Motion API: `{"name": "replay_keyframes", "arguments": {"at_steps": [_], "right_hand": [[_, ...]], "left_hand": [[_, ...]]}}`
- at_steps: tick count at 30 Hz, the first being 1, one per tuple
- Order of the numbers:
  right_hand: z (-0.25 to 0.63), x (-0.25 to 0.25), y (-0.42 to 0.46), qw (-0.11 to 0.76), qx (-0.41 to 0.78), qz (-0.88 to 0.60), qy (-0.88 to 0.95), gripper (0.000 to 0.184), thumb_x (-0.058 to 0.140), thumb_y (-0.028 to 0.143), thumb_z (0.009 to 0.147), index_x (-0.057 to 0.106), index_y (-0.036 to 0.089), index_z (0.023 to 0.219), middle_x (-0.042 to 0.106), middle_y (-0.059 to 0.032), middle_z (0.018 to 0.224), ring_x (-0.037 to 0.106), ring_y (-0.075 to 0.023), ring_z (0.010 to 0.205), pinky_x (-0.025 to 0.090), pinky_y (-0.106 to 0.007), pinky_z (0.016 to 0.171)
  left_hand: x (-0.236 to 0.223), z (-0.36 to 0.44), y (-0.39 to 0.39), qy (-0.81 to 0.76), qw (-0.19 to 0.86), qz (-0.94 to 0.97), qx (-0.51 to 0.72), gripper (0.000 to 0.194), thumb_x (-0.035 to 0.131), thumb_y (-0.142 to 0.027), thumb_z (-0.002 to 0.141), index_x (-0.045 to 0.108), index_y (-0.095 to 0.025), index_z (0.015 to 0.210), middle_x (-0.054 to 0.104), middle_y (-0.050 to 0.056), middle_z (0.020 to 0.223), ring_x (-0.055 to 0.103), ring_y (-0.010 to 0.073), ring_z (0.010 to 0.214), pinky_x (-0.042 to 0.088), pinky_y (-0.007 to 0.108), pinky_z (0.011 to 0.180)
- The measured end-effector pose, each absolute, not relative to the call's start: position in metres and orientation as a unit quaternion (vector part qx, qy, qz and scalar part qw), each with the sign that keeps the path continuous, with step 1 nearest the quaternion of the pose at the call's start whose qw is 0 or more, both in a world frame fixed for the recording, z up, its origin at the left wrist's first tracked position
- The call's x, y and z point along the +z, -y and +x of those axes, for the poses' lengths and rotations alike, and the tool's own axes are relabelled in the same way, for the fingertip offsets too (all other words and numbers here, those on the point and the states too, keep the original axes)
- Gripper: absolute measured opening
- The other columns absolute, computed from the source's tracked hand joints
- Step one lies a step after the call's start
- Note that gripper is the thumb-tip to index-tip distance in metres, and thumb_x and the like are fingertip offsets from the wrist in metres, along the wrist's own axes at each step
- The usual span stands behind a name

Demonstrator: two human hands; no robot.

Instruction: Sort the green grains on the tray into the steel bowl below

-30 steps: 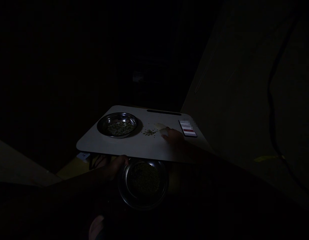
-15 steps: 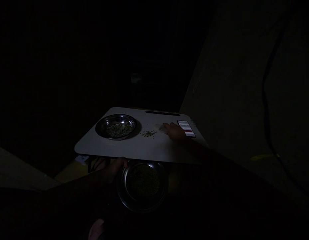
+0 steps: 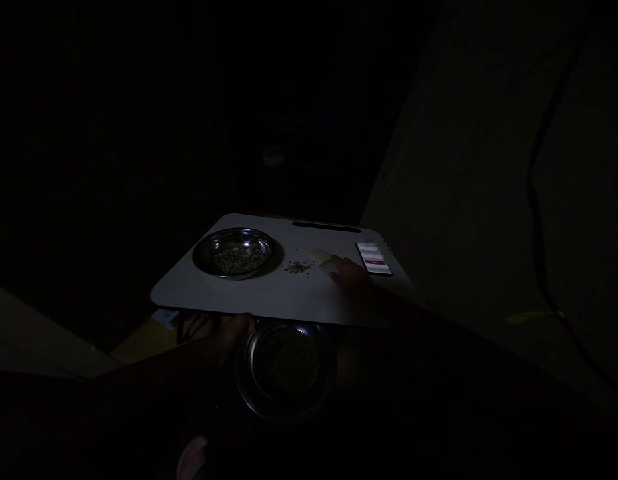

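Observation:
In dim light, my left hand (image 3: 235, 331) is closed at the left rim of a steel bowl (image 3: 245, 393), just under the table's front edge. That bowl holds a mass of small green grains (image 3: 291, 363). Over the white table, my right hand (image 3: 353, 275) has its fingers around a pale, thin, flat piece (image 3: 321, 256); its exact kind is too dark to make out. Left of this piece lies a small scatter of green grains (image 3: 297, 267). A second steel bowl (image 3: 196, 257) on the table's left side contains green and whitish bits (image 3: 241, 260).
The white table (image 3: 283, 300) has rounded corners and a dark slot (image 3: 326, 227) along its back. A lit phone (image 3: 374, 259) lies near its right edge, beyond my right hand. A wall with a dark hanging cable (image 3: 533, 193) stands at the right.
My right hand has shifted slightly down and toward me, its fingers more spread about the pale piece. My left hand and both bowls stay nearly where they were.

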State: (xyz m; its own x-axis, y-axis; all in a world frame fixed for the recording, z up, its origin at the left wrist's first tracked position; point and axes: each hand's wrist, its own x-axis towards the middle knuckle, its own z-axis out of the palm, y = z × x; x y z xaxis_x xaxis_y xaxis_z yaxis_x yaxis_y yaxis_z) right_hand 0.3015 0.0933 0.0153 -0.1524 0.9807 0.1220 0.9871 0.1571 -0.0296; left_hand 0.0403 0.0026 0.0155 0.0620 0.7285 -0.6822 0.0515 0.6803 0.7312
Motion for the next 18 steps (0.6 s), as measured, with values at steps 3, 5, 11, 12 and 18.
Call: {"name": "replay_keyframes", "arguments": {"at_steps": [3, 5, 11, 12, 18], "right_hand": [[0.299, 0.016, -0.1, 0.052, -0.033, -0.661, 0.748, 0.049, 0.033, 0.037, 0.076, 0.027, 0.017, 0.12, 0.05, -0.0106, 0.102, 0.049, -0.0203, 0.086, 0.036, -0.028, 0.069], [0.297, 0.016, -0.105, 0.052, -0.037, -0.666, 0.743, 0.049, 0.033, 0.037, 0.076, 0.027, 0.017, 0.12, 0.049, -0.0105, 0.103, 0.049, -0.0205, 0.086, 0.037, -0.028, 0.068], [0.29, 0.016, -0.117, 0.043, -0.048, -0.665, 0.744, 0.047, 0.032, 0.037, 0.077, 0.026, 0.02, 0.12, 0.048, -0.0103, 0.104, 0.049, -0.021, 0.086, 0.037, -0.03, 0.067], [0.289, 0.017, -0.118, 0.044, -0.05, -0.665, 0.744, 0.046, 0.032, 0.037, 0.077, 0.027, 0.02, 0.12, 0.048, -0.0105, 0.104, 0.049, -0.0213, 0.086, 0.037, -0.031, 0.067], [0.294, 0.021, -0.116, 0.074, -0.053, -0.66, 0.746, 0.048, 0.034, 0.035, 0.077, 0.026, 0.019, 0.121, 0.047, -0.0108, 0.108, 0.048, -0.0217, 0.091, 0.036, -0.031, 0.073]], "left_hand": [[0.015, 0.04, -0.003, -0.632, 0.669, 0.296, 0.256, 0.006, 0.044, -0.021, 0.046, 0.046, -0.017, 0.041, 0.048, 0.002, 0.035, 0.04, 0.0138, 0.033, 0.031, 0.026, 0.035], [0.015, 0.04, -0.003, -0.629, 0.672, 0.296, 0.255, 0.006, 0.045, -0.02, 0.046, 0.046, -0.017, 0.04, 0.048, 0.003, 0.035, 0.04, 0.0136, 0.032, 0.031, 0.026, 0.035], [0.013, 0.04, -0.002, -0.64, 0.652, 0.303, 0.269, 0.01, 0.045, -0.019, 0.047, 0.044, -0.017, 0.037, 0.046, 0.002, 0.033, 0.038, 0.0128, 0.031, 0.031, 0.026, 0.034], [0.014, 0.04, -0.002, -0.643, 0.651, 0.302, 0.268, 0.009, 0.045, -0.019, 0.047, 0.045, -0.017, 0.038, 0.047, 0.002, 0.033, 0.039, 0.0135, 0.032, 0.031, 0.026, 0.034], [0.018, 0.042, 0.0, -0.65, 0.639, 0.305, 0.278, 0.009, 0.045, -0.018, 0.047, 0.043, -0.018, 0.038, 0.046, 0.001, 0.034, 0.04, 0.0132, 0.033, 0.032, 0.025, 0.035]]}}
